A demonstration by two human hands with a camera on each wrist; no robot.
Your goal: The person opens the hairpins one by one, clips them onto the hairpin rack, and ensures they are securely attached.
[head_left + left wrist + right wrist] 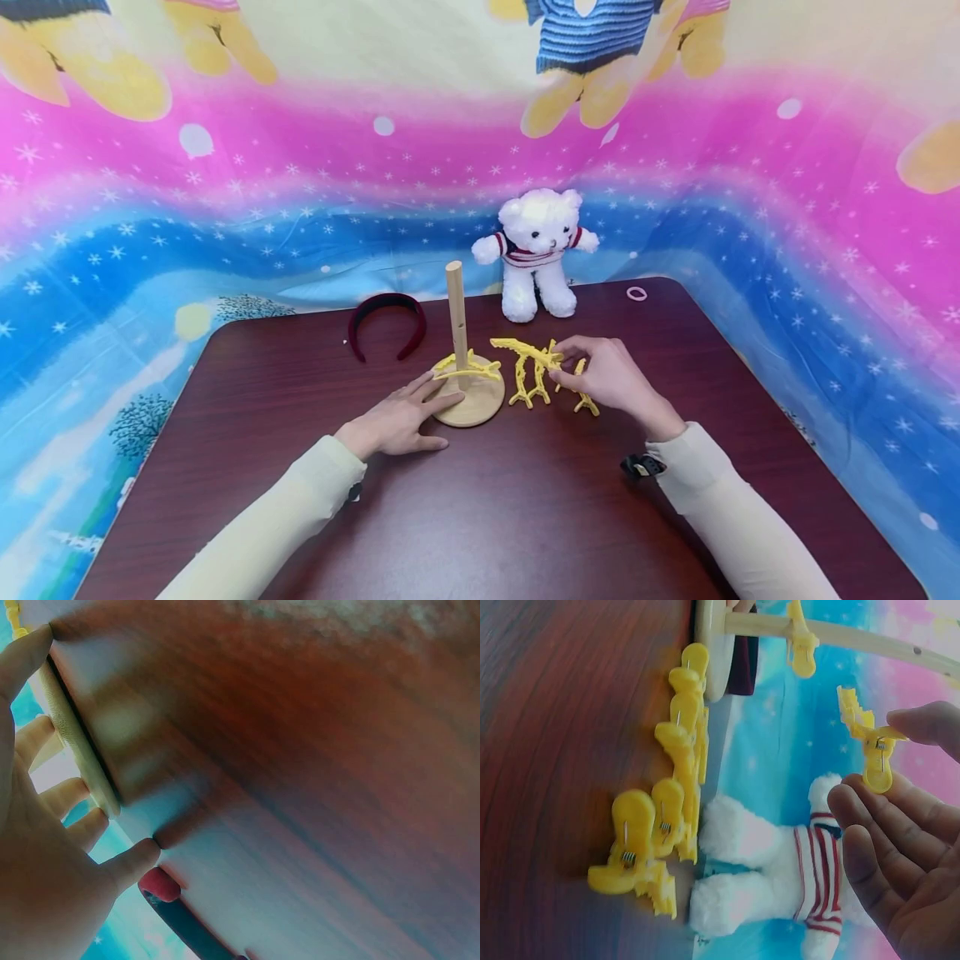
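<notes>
My left hand [393,421] lies with its fingers spread against the round base [480,408] of a wooden stand. Its upright post [457,308] carries a yellow spring clip [802,652] low down, just above the base. To the right of the stand, my right hand [611,375] pinches another yellow spring clip [877,761] between thumb and fingers, raised off the table. In the right wrist view this clip's spring and toothed arms show. Several more yellow clips [634,832] stand on the table below and beside that hand.
A white teddy bear [538,250] in a striped sweater stands at the table's back edge. Left of it lies a dark red headband [417,343], behind the stand. A pink hair tie [637,293] is at the back right. Printed cloth surrounds the brown table [510,517].
</notes>
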